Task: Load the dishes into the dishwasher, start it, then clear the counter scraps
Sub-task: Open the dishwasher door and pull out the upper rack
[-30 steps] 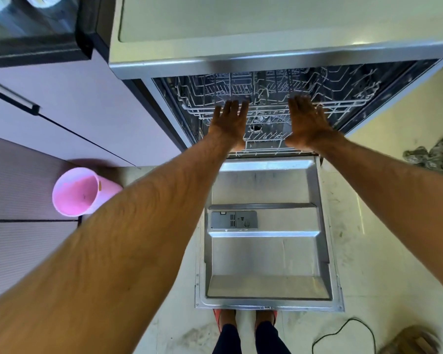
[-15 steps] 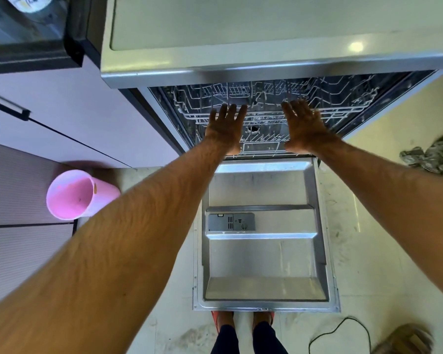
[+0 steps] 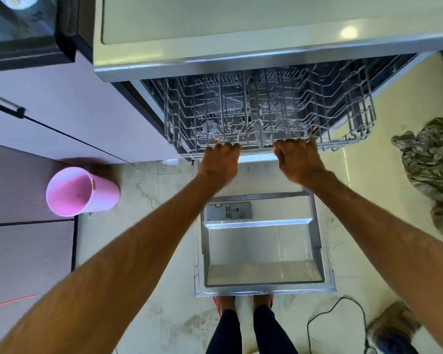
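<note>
The dishwasher stands open below the steel counter edge (image 3: 241, 62), its door (image 3: 264, 254) folded flat on the floor in front of my feet. A grey wire rack (image 3: 266, 111) sticks partway out of the tub and holds no dishes. My left hand (image 3: 220, 162) grips the rack's front rail left of centre, fingers curled over the wire. My right hand (image 3: 298, 159) grips the same rail right of centre. The detergent compartment (image 3: 228, 212) shows on the door's inner face.
A pink plastic bin (image 3: 74, 191) stands on the floor at the left by the cabinet fronts (image 3: 62, 118). A crumpled greenish cloth (image 3: 430, 159) lies at the right. A black cable (image 3: 330, 318) curls on the floor at the lower right.
Both hands went from flat with straight fingers at the tub opening to curled over the rack's front rail, and the rack has slid out toward me.
</note>
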